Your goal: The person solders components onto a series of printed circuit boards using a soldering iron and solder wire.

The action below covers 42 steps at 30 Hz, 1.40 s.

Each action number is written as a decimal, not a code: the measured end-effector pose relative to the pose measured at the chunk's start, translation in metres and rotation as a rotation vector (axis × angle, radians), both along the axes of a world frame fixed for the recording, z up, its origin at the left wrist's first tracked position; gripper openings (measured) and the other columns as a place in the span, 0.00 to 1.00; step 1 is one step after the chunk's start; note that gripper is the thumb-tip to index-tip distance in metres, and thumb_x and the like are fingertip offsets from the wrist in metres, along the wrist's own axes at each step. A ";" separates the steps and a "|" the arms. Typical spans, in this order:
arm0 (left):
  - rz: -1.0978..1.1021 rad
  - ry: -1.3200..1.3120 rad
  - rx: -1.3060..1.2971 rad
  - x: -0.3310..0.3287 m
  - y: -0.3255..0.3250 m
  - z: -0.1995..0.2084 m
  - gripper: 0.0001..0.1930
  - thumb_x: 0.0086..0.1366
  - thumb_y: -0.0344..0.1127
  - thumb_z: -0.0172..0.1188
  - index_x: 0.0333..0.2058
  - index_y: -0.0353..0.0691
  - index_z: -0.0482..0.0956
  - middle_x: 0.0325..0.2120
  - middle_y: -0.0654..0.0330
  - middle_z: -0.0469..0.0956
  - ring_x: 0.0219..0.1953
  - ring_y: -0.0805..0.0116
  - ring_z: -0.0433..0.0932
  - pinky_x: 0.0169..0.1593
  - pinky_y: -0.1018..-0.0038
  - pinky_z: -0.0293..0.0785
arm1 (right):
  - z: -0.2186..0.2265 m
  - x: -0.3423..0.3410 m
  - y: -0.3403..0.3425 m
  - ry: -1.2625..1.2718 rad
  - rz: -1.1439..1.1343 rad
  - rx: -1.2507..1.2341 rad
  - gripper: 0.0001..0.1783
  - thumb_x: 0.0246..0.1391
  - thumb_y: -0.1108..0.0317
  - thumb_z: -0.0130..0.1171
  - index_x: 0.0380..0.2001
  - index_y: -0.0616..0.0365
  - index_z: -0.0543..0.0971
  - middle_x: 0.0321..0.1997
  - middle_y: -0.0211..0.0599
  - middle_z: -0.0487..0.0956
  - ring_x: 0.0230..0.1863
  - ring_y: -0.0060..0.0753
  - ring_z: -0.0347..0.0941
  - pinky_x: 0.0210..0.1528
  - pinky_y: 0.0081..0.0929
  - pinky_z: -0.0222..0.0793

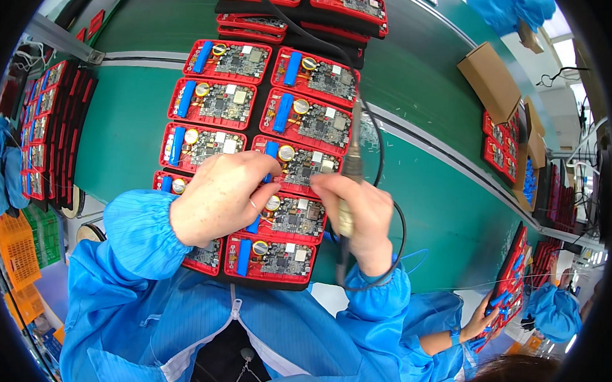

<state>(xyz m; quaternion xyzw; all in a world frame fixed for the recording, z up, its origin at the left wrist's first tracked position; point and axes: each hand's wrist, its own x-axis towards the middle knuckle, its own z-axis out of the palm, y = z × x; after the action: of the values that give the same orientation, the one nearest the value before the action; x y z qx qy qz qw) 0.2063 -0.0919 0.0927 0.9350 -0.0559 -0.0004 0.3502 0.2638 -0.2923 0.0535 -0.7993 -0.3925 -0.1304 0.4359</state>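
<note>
Red plastic housings, each with a circuit board, a round coin cell and a blue cylindrical battery, lie in two columns on a black tray (254, 130). My left hand (219, 196) reaches over the middle of them, thumb and forefinger closed around the lower end of a blue battery (272, 150) in the right column. Across that housing's circuit board (303, 165), my right hand (360, 210) has its fingertips pinched at the board's edge. A corded soldering iron (353, 159) runs through the right hand, its narrow end pointing away from me. Whatever lies between the right fingertips is too small to tell.
More filled trays (295, 32) are stacked at the far side. A black cable (382, 146) loops around my right hand. Upright trays (52, 135) stand at the left. An open cardboard box (492, 83) sits far right. Another person's hand (478, 319) holds a tray nearby.
</note>
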 end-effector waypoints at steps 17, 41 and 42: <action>0.021 0.113 -0.028 0.002 0.001 -0.003 0.05 0.56 0.31 0.57 0.30 0.37 0.78 0.26 0.51 0.78 0.30 0.50 0.78 0.34 0.59 0.73 | 0.000 -0.006 0.020 -0.080 0.091 -0.224 0.14 0.39 0.72 0.57 0.34 0.48 0.76 0.34 0.31 0.77 0.28 0.32 0.74 0.23 0.27 0.71; 0.163 0.011 0.078 0.000 -0.016 -0.008 0.04 0.55 0.30 0.56 0.24 0.36 0.73 0.22 0.49 0.77 0.24 0.48 0.76 0.28 0.56 0.72 | 0.009 -0.035 -0.027 0.633 -0.044 0.403 0.17 0.43 0.75 0.63 0.35 0.61 0.66 0.22 0.31 0.72 0.19 0.12 0.60 0.21 0.13 0.53; 0.158 0.017 0.075 0.001 -0.017 -0.009 0.04 0.55 0.30 0.56 0.24 0.36 0.73 0.22 0.49 0.77 0.24 0.48 0.76 0.28 0.56 0.72 | 0.002 -0.032 -0.024 0.563 0.003 0.398 0.17 0.42 0.76 0.63 0.33 0.61 0.67 0.20 0.32 0.71 0.16 0.12 0.58 0.18 0.13 0.51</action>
<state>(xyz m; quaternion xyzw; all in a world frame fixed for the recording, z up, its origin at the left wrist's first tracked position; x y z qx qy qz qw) 0.2077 -0.1090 0.0842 0.9490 0.0211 0.0174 0.3142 0.2318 -0.3161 0.0551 -0.7025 -0.2249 0.0220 0.6749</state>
